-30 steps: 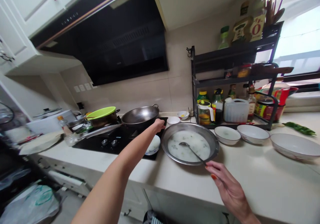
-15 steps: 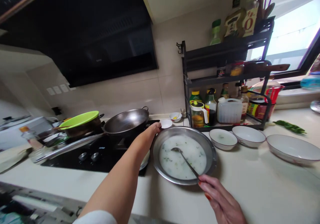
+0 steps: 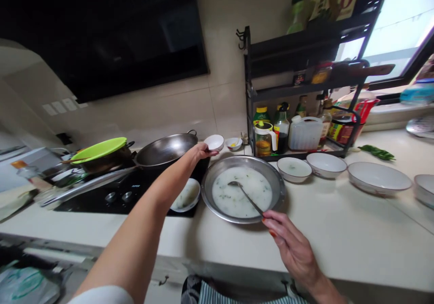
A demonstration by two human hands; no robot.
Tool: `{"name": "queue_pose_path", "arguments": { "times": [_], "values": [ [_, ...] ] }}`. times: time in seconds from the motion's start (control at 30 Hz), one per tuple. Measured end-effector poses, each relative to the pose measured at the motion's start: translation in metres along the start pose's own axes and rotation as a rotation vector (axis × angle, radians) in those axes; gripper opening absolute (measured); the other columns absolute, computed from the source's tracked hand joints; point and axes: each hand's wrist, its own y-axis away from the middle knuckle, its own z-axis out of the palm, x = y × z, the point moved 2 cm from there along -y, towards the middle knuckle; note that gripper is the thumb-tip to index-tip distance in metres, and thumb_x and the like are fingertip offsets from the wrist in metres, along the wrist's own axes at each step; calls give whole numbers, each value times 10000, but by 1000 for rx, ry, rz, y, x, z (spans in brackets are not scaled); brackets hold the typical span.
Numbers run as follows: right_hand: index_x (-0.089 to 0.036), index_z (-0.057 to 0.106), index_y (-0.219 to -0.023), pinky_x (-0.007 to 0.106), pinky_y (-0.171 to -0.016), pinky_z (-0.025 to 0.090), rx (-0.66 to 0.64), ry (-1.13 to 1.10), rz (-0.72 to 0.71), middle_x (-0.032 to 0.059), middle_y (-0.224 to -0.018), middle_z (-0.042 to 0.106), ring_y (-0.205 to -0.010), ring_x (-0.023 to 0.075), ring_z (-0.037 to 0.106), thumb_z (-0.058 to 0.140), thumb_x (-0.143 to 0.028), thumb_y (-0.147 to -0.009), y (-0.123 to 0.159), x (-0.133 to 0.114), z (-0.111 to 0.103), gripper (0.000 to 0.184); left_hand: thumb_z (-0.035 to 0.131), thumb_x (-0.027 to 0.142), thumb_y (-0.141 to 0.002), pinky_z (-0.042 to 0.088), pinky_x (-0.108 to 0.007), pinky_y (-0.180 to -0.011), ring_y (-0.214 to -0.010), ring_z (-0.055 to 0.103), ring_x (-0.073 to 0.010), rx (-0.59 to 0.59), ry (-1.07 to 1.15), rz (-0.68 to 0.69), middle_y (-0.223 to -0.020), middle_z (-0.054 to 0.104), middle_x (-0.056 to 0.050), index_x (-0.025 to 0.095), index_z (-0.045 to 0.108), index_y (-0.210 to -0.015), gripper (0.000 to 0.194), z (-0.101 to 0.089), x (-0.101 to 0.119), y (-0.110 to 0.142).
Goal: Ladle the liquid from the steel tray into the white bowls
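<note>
My left hand reaches out over the back of the counter, closed on the edge of a small white bowl. Between the fingers of my right hand is the handle of a metal spoon, whose head rests in whitish porridge flecked with green. A wide steel basin holds the porridge. Left of the basin, partly behind my left forearm, a white bowl with similar food stands on the stove edge. Another small bowl with something yellow sits behind the basin.
A wok and a pot under a lime-green colander occupy the black stove. Several white bowls line the counter to the right, the nearest bowl containing porridge. A black rack with bottles stands behind; green peppers lie farther right.
My left hand has lifted the small bowl from behind the basin's rim, up and slightly left. The spoon stays in the porridge in my right hand. The view has tilted downward.
</note>
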Motion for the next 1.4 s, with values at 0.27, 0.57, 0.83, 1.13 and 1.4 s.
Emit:
{"name": "queue_pose_path", "arguments": {
  "times": [0.27,0.57,0.83,1.13,1.4],
  "values": [
    [-245,694,-1072,244,-692,550,221,15,121,83,-978,590,-880,162,637,499,-135,-892,0,-3,4,287,405,-24,-724,584,-239,-482,-987,644,-297,35,114,-138,-1064,560,-209,98,415,-1261,551,-16,11,88],
    [-182,678,-1090,216,-371,388,338,-244,629,35,-769,591,-440,81,457,529,-438,-876,12,8,21,366,479,44,-754,583,-215,-531,-831,679,-235,-29,218,4,-903,600,-150,69,502,-1071,318,-61,-13,215],
    [-150,646,-1122,196,-385,351,387,-473,769,-8,-634,563,-447,73,437,637,-520,-784,9,9,34,502,501,97,-795,595,-319,-698,-530,626,-140,-38,361,115,-535,552,0,117,533,-835,55,-104,-79,299],
    [-148,630,-1104,171,-364,358,451,-543,808,29,-737,636,-516,86,504,785,-493,-619,1,6,27,615,621,112,-769,586,-325,-679,-652,688,-216,-78,472,-1,-564,591,-13,104,554,-923,169,-136,-186,314],
    [-189,510,-919,165,-372,381,523,-635,1025,-3,-670,650,-491,92,524,859,-350,-494,31,-30,52,573,685,124,-741,594,-359,-681,-665,697,-229,96,471,101,-725,685,-66,96,567,-910,208,-165,-205,323]
  ]
}}
